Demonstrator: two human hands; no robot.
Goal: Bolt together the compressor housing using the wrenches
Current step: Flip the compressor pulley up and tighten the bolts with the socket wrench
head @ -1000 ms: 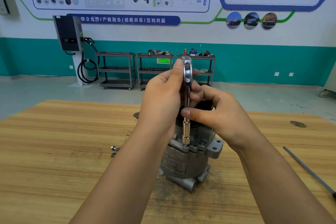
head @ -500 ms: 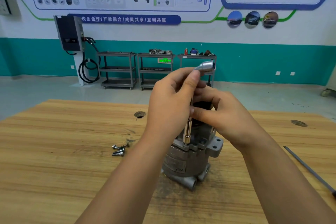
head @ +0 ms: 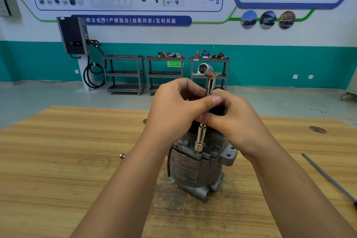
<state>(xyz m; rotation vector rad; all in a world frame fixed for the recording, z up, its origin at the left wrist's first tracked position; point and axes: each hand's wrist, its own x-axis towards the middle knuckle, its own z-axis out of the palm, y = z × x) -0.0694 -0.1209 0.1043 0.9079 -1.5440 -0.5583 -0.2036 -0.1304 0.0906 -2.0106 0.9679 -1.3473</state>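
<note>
Nearby, a bolt [head: 122,155], perhaps a screwdriver [head: 328,178].

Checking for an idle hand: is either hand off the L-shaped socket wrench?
No, the left hand and right hand both hold the wrench by its shaft, upright on the compressor housing.

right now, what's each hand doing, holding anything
Left hand: closed, gripping the shaft of the L-shaped socket wrench.
Right hand: closed, pinching the same wrench lower down, above the compressor housing.
</note>
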